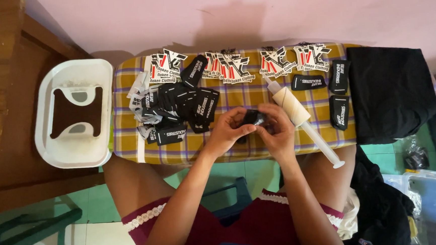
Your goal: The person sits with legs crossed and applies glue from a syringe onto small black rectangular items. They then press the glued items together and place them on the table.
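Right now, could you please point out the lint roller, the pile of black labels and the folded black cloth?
lint roller point(291, 105): head view, on its pale sticky roll.
pile of black labels point(179, 112): head view, middle of the heap.
folded black cloth point(390, 92): head view, centre of its top face.

Black woven labels point(177, 110), heaped, board's left half | white-red-black die-cut hang tags point(239, 64), row along far edge | three black rectangular labels point(338, 92), flat, right end | one small black label point(252, 118) pinched between left hand point(227, 132) and right hand point(278, 130)
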